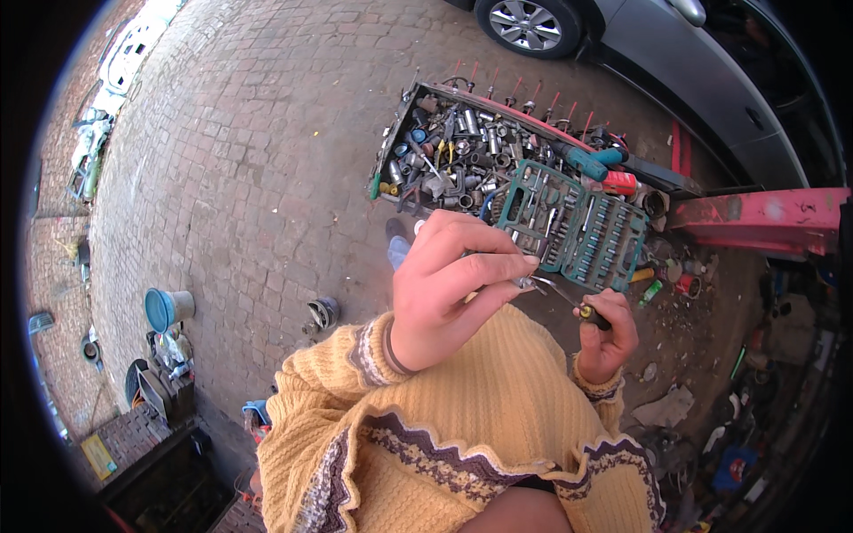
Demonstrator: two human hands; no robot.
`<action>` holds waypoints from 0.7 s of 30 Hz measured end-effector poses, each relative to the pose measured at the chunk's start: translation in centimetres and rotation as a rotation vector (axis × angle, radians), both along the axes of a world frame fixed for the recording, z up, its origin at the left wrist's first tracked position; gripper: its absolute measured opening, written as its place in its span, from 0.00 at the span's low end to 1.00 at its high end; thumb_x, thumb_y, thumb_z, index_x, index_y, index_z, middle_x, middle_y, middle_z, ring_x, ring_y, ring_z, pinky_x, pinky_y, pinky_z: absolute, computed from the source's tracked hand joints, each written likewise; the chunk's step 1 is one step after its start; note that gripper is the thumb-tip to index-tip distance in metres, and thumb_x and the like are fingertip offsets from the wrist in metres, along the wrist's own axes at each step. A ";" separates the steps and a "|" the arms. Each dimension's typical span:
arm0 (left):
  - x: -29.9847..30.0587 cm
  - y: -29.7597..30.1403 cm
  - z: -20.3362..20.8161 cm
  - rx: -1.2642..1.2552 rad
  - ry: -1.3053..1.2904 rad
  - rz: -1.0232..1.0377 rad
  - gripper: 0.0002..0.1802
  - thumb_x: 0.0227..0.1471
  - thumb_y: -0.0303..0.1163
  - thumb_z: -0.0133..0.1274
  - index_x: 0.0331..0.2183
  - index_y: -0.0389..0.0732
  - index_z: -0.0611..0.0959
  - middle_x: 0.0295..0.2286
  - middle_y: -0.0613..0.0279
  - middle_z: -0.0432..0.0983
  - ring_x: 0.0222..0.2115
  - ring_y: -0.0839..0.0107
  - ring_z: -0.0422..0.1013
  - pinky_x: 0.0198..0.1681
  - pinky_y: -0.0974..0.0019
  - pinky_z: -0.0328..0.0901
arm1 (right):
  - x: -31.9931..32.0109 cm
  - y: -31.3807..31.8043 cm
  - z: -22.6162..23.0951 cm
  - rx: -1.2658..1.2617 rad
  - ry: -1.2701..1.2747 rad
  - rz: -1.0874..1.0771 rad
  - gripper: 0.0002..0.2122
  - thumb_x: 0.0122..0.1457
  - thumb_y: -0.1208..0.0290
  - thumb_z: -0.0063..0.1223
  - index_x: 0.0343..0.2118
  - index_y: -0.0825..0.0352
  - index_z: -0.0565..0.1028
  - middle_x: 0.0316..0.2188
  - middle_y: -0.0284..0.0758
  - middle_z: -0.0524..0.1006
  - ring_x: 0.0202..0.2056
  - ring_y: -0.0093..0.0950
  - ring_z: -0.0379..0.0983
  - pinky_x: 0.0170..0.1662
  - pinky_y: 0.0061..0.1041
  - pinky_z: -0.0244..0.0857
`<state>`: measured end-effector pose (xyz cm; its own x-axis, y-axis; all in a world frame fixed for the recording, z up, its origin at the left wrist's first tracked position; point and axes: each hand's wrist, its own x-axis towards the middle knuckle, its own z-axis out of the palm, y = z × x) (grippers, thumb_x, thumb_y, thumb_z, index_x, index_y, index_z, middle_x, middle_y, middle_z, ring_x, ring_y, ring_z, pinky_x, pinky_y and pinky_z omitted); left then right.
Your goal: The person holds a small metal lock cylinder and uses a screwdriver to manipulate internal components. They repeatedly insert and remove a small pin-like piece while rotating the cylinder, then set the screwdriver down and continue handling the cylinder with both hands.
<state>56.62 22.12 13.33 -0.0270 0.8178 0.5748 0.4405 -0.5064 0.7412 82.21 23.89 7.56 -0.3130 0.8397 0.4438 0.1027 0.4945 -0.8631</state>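
A: What is held by the hands?

B: A small metal piece (pixel 528 284) is pinched between the thumb and fingertips of the left hand (pixel 462 286). A screwdriver-like tool (pixel 593 317) is gripped by its black and yellow handle in the curled right hand (pixel 613 333), its shaft pointed toward the metal piece. Whether the two touch cannot be told.

A: And where are they held?

B: In front of the yellow sweater (pixel 498 382), just beside the near edge of the green tool case (pixel 641 249).

A: How is that case filled?

B: It is laid open, both halves facing up. Sockets and longer tools are seated in the left half; the right half is filled with rows of small pieces.

A: What is contained in the long tray (pixel 397 130)?

B: It is heaped with loose sockets and metal parts (pixel 471 122). The case is rested over its right-hand part, and a red can (pixel 619 183) is seen behind it.

A: And the blue bucket (pixel 180 306)?

B: It is set far to the left; its contents cannot be made out.
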 end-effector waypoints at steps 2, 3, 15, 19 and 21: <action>0.0 -0.1 -0.1 -0.003 -0.005 -0.001 0.20 0.34 0.19 0.63 0.36 0.38 0.85 0.33 0.61 0.77 0.36 0.62 0.71 0.40 0.62 0.64 | 0.0 0.0 -0.1 -0.007 0.001 -0.003 0.12 0.51 0.80 0.55 0.40 0.75 0.77 0.32 0.41 0.77 0.29 0.28 0.70 0.32 0.25 0.63; 0.0 -0.1 -0.1 -0.004 -0.005 0.001 0.19 0.34 0.19 0.63 0.36 0.38 0.85 0.33 0.61 0.77 0.36 0.62 0.71 0.40 0.62 0.64 | 0.0 -0.1 -0.1 -0.010 0.002 -0.004 0.12 0.51 0.80 0.55 0.40 0.75 0.77 0.32 0.41 0.77 0.29 0.28 0.70 0.32 0.25 0.63; 0.2 -0.1 -0.1 0.035 -0.004 -0.014 0.18 0.33 0.22 0.65 0.34 0.41 0.86 0.32 0.64 0.77 0.32 0.64 0.71 0.37 0.63 0.64 | 0.6 0.3 0.9 -0.151 -0.041 0.092 0.12 0.60 0.70 0.53 0.40 0.76 0.77 0.28 0.39 0.76 0.27 0.25 0.74 0.30 0.20 0.66; 0.2 -0.1 -0.1 0.040 -0.006 -0.024 0.18 0.33 0.22 0.65 0.34 0.41 0.86 0.32 0.64 0.77 0.32 0.64 0.71 0.37 0.63 0.64 | 0.5 0.2 0.7 -0.267 0.049 0.154 0.14 0.60 0.68 0.54 0.39 0.76 0.78 0.27 0.39 0.76 0.27 0.25 0.74 0.30 0.21 0.66; 0.1 -0.2 -0.1 0.044 -0.005 -0.012 0.18 0.33 0.22 0.65 0.34 0.41 0.86 0.32 0.64 0.77 0.32 0.64 0.71 0.37 0.63 0.64 | 0.4 0.0 0.7 -0.238 0.058 0.110 0.14 0.59 0.67 0.55 0.39 0.76 0.78 0.26 0.39 0.76 0.27 0.25 0.74 0.30 0.20 0.66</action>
